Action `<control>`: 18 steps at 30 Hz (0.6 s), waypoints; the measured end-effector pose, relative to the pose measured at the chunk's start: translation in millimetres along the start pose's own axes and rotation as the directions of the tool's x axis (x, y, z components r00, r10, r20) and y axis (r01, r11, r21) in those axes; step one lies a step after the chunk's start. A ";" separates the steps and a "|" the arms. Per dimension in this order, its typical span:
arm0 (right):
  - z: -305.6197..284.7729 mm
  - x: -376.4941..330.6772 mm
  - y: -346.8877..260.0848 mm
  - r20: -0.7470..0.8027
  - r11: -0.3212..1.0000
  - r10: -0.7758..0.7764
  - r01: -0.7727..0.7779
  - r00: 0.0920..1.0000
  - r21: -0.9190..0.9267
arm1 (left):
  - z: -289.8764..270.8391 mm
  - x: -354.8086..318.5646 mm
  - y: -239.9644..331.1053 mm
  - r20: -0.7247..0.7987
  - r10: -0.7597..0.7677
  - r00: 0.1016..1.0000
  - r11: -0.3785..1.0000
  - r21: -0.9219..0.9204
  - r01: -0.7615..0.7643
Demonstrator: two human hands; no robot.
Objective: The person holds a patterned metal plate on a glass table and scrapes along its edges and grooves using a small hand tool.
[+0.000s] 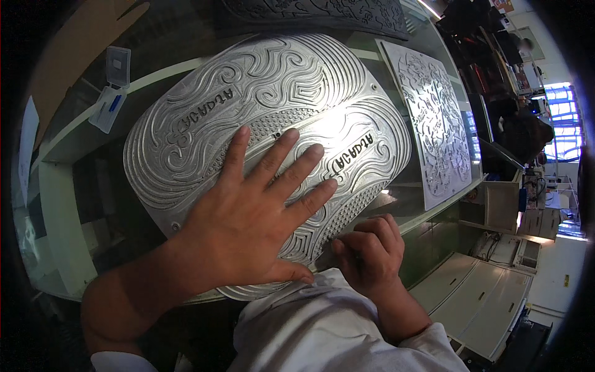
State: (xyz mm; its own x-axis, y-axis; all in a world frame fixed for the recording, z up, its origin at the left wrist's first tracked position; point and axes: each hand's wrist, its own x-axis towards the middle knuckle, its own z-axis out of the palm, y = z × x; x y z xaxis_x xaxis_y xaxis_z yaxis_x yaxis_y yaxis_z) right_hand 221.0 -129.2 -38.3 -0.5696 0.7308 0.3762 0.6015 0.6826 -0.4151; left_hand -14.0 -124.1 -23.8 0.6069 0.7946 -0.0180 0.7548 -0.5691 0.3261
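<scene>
A large silvery metal mould plate (291,80) with rounded ends lies on the glass-topped table. Raised swirls, rows of small studs and lettering cover its two halves, and a bright glare sits near its middle. My left hand (248,217) rests flat across the plate, fingers spread and thumb pointing right. Beside the plate's near right edge, my right hand (375,251) is curled closed, its knuckles up. Whatever its fingers may hold is hidden.
Right of the mould lies a rectangular patterned metal plate (434,118); a dark embossed slab (322,15) lies behind. At left are a small clear plastic box (110,105) with a blue item inside and brown cardboard (74,56). White cabinets (474,304) stand at lower right.
</scene>
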 end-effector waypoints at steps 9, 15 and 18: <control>-0.8 0.9 -0.3 0.040 0.999 -0.011 0.013 0.999 -0.029 | 2.0 -0.2 -0.7 0.009 -0.003 1.000 1.000 0.019 0.003; -1.4 -0.2 -1.0 0.043 0.999 -0.006 0.007 0.999 -0.040 | 0.2 0.9 -1.1 0.013 0.000 1.000 1.000 0.010 0.000; -0.3 -1.8 -0.1 0.037 1.000 -0.007 0.008 0.999 -0.030 | -0.2 0.7 -0.6 0.008 0.000 1.000 1.000 0.002 0.000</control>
State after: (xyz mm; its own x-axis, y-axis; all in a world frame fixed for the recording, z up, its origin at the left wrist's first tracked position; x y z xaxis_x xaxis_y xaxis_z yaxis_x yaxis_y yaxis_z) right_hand 222.1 -130.6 -38.7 -0.5940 0.7250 0.3485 0.6135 0.6885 -0.3866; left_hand -14.1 -123.1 -23.8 0.6087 0.7930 -0.0260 0.7555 -0.5693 0.3242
